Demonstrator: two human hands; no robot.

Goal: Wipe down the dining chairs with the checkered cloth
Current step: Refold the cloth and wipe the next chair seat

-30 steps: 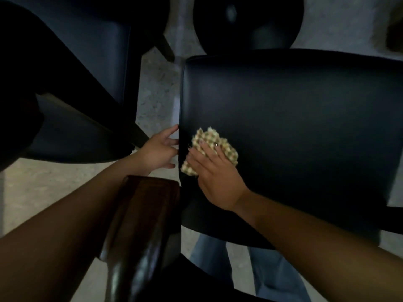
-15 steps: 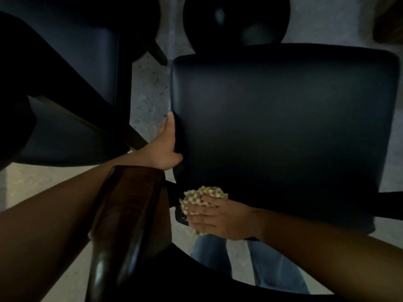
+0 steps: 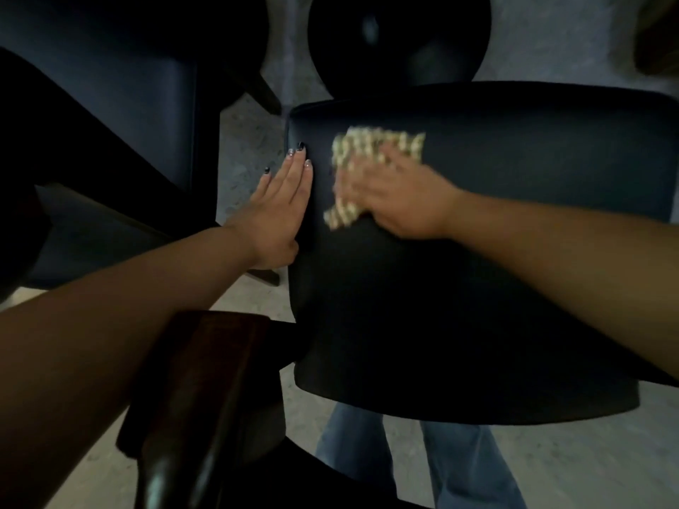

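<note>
A black padded dining chair seat (image 3: 477,270) fills the middle and right of the view. The yellow checkered cloth (image 3: 367,148) lies on the seat's far left part, blurred by motion. My right hand (image 3: 400,200) presses flat on the cloth with spread fingers. My left hand (image 3: 283,211) rests with straight fingers against the seat's left edge, holding nothing.
A second dark chair (image 3: 121,115) stands at the left, close to the seat. A round dark stool or seat (image 3: 400,38) is at the top. A glossy brown wooden chair back (image 3: 191,398) rises at the bottom left. Speckled floor (image 3: 250,148) shows between them, and my jeans legs (image 3: 459,464) below.
My right hand slid the cloth from the seat's near left corner up to its far left part. My left hand stayed on the left edge, fingers now straighter.
</note>
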